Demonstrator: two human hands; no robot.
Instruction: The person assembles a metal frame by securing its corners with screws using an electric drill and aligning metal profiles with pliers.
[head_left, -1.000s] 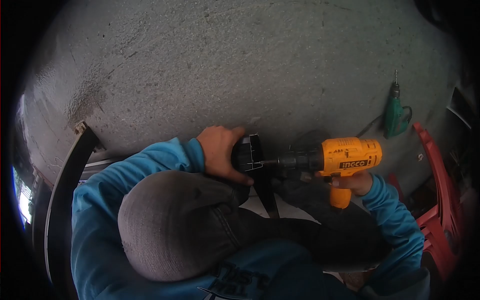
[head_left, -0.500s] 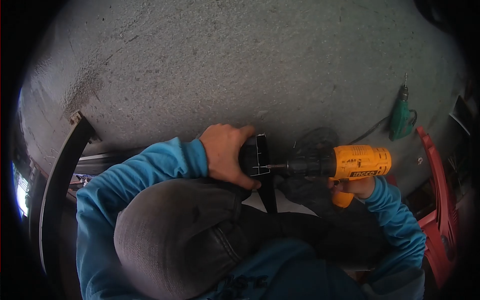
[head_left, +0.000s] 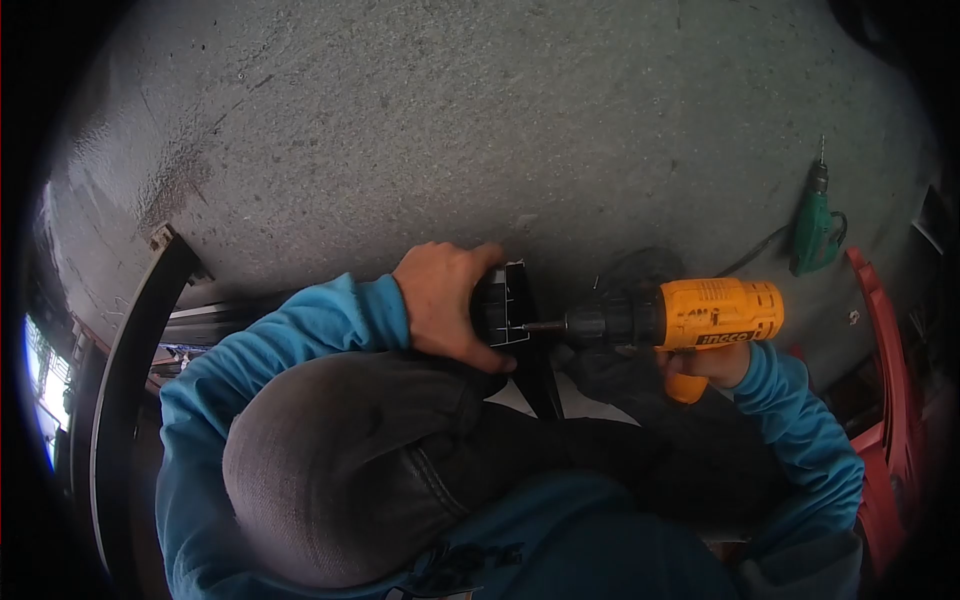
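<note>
My left hand is wrapped around the end of a black hollow profile, thumb on the near side and fingers over the far side. Pale edges outline the profile's open end. In my right hand is a yellow power drill, held by its handle with a finger at the trigger. The drill lies level and points left, and the tip of its bit meets the profile's end. A black strip slants down from there toward my legs.
A green corded drill lies on the grey concrete floor at the right. Red curved parts stand near the right edge. On the left, a long dark curved bar rises beside more dark lengths.
The whole view has shifted slightly, so the green drill and red parts sit a little further right. Both hands keep their holds, and the bit stays at the profile's end.
</note>
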